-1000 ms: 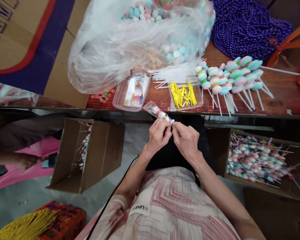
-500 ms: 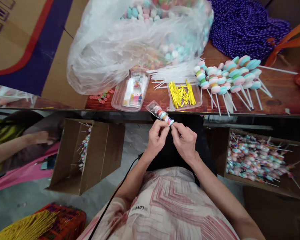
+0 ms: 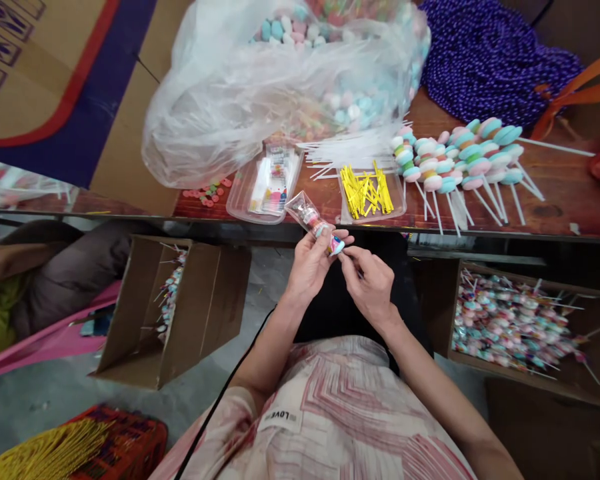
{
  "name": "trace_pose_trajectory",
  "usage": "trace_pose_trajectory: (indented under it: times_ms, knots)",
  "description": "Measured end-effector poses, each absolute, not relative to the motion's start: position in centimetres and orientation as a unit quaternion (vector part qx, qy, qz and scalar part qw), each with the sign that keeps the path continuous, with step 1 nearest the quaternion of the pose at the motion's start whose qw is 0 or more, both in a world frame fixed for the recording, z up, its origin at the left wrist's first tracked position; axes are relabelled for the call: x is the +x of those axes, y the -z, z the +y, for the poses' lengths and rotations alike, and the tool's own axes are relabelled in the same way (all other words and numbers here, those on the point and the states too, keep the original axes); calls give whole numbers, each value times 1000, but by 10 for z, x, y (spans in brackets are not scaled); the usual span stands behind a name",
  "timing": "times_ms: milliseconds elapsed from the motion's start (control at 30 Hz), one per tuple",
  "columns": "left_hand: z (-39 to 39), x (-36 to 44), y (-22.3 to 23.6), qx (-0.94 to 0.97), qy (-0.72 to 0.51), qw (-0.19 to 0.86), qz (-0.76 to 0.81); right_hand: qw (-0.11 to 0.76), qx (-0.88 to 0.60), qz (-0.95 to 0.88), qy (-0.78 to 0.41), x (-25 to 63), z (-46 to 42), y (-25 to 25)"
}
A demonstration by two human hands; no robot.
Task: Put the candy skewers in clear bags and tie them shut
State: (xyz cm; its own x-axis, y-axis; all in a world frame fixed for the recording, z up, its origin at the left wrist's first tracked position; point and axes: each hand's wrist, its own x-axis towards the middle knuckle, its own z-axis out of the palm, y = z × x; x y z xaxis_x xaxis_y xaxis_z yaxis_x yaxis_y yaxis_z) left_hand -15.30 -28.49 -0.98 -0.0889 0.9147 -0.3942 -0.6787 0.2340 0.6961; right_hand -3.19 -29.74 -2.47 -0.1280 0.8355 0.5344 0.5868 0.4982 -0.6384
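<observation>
My left hand [image 3: 310, 263] is closed around a candy skewer in a clear plastic sleeve [image 3: 314, 220], which sticks up and to the left over the table edge. My right hand [image 3: 373, 283] pinches at the skewer's lower end, fingers pressed together just right of the left thumb. Both hands hover above my lap, in front of the wooden table [image 3: 570, 193]. On the table just beyond them lie a tray of yellow twist ties [image 3: 366, 190] and a tray of printed sleeves [image 3: 267, 183].
A big clear bag of pastel candies [image 3: 280, 87] fills the table's back. Unwrapped candy skewers [image 3: 460, 160] lie right, purple beads [image 3: 490, 53] behind. A box of wrapped skewers [image 3: 515, 320] sits lower right, another cardboard box [image 3: 180, 307] lower left. Another person's arm [image 3: 5, 260] shows at left.
My left hand has shifted its grip and tipped the sleeved skewer slightly more upright. The other person's arm at left has pulled back.
</observation>
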Motion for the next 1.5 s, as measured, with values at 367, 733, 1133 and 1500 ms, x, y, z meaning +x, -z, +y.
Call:
trace_pose_trajectory:
  times_ms: [367, 733, 1133, 1500]
  knots:
    - [-279, -142, 8, 94, -628, 638, 436, 454, -460, -754, -118, -35, -302, 31]
    - [-283, -133, 13, 160, -599, 663, 420, 518, -501, -641, -266, -41, -300, 39]
    - [-287, -118, 18, 181, -598, 660, 416, 507, -550, -606, -271, -39, -301, 36]
    - [-281, -128, 12, 223, -596, 669, 384, 503, -428, -286, -695, -31, -281, 15]
